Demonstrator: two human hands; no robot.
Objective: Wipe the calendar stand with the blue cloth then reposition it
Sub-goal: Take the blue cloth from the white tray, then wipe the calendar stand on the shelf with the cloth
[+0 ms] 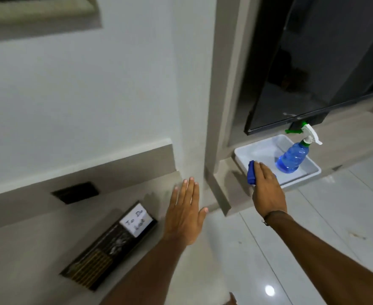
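The dark calendar stand [108, 247] lies on the grey ledge at lower left, with a white "To Do List" note on its upper end. My left hand [185, 214] hovers flat and open just right of the stand, fingers spread, touching nothing. My right hand [267, 190] reaches to the front rim of the white tray [311, 172] and is closed on the folded blue cloth [251, 172], which pokes out to the left of my fingers.
A blue spray bottle [293, 157] with a white and green trigger stands in the tray. A black TV screen [313, 69] hangs above it. A dark socket plate [75, 192] sits on the back wall. Glossy floor tiles lie to the right.
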